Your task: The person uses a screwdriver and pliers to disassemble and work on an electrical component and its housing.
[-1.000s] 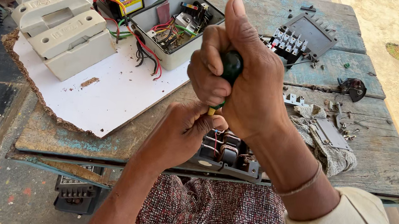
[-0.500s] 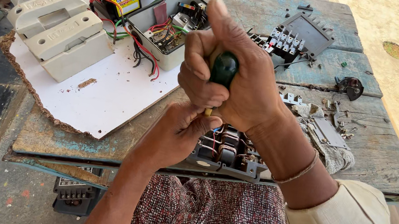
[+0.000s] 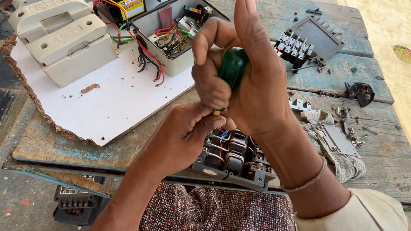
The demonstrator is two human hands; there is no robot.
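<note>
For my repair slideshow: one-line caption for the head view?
Right hand grips green-handled screwdriver over opened electrical unit; left hand steadies its tip.

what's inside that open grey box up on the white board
The open grey box holds a tangle of red, yellow, green and black wires around small components, with a dark red part at its left. Some wires spill over the front wall onto the white board. The floor beneath them is hidden.

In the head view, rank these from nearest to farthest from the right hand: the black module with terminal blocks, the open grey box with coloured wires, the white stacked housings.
From the right hand:
1. Black module with terminal blocks, just beyond it, to the right.
2. Open grey box with coloured wires, to the left; close to the first, hard to separate.
3. White stacked housings, far left on the white board.
</note>
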